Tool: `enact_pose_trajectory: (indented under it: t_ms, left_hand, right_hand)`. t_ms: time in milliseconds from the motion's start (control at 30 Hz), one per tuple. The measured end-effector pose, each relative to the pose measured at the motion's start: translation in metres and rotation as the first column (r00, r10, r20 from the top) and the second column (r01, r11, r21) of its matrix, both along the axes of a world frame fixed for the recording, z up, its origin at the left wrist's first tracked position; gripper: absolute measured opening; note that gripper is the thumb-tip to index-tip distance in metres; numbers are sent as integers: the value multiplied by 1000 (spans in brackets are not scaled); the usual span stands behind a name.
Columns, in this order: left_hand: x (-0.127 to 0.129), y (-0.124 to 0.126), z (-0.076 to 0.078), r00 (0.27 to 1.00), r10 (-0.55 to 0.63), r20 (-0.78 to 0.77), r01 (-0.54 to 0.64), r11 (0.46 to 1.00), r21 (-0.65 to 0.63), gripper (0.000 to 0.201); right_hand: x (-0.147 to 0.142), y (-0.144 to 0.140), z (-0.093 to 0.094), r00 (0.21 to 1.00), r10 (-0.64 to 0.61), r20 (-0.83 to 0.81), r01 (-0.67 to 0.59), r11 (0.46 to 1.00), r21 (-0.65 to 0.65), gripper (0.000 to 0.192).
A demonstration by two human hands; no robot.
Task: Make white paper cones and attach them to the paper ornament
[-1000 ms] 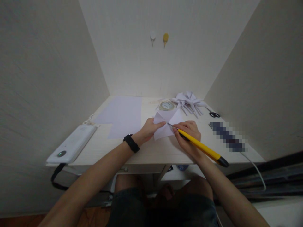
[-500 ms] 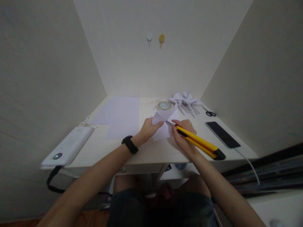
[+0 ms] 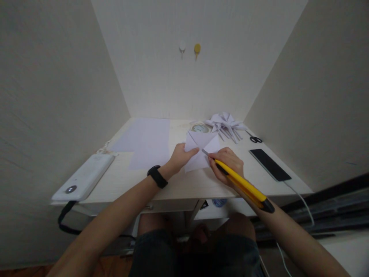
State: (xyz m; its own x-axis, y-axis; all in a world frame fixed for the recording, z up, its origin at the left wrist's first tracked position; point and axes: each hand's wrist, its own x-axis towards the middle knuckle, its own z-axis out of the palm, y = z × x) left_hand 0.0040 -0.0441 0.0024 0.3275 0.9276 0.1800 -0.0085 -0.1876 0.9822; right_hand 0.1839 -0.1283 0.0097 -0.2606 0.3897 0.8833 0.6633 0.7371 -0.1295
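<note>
My left hand (image 3: pixel 182 156), with a black watch on its wrist, grips the left side of a folded white sheet of paper (image 3: pixel 198 163), thumb lying on top. Creases and flaps show in the sheet's upper part. Wrapped round a yellow and black utility knife (image 3: pixel 240 181) is my right hand (image 3: pixel 226 163). The knife's metal blade (image 3: pixel 205 152) points up and left over the middle of the paper; whether it touches the sheet I cannot tell. The knife's long body slants back over my right forearm.
Behind the paper sits a round clear-rimmed object (image 3: pixel 200 128), beside folded paper pieces (image 3: pixel 225 122). Black-handled scissors (image 3: pixel 256 139) and a phone (image 3: pixel 270 164) with a cable lie right. White sheets (image 3: pixel 150 142) and a white device (image 3: pixel 83 177) lie left. Walls enclose the desk.
My right hand has drawn slightly right and down, and the knife has tilted so its rear end is lower. The raised paper flaps now lie flatter. My left hand keeps its grip.
</note>
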Motion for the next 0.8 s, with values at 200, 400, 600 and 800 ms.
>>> enact_pose_trajectory:
  t_ms: [200, 400, 600, 800]
  left_hand:
    - [4, -2, -5, 929, 216, -302, -91, 921, 379, 28]
    - [6, -8, -6, 899, 274, -341, -54, 844, 534, 33]
    - [9, -13, -8, 957, 203, -205, -41, 797, 603, 29]
    - [4, -1, -9, 960, 181, -212, -128, 962, 241, 29]
  right_hand:
    - [-28, -8, -5, 916, -303, -262, 278, 952, -128, 11]
    - [-36, -3, -15, 787, -468, -402, 366, 879, -306, 19]
    - [-46, 14, -20, 644, -545, -536, 354, 834, -423, 25]
    - [-43, 11, -14, 810, -497, -313, 440, 866, -236, 21]
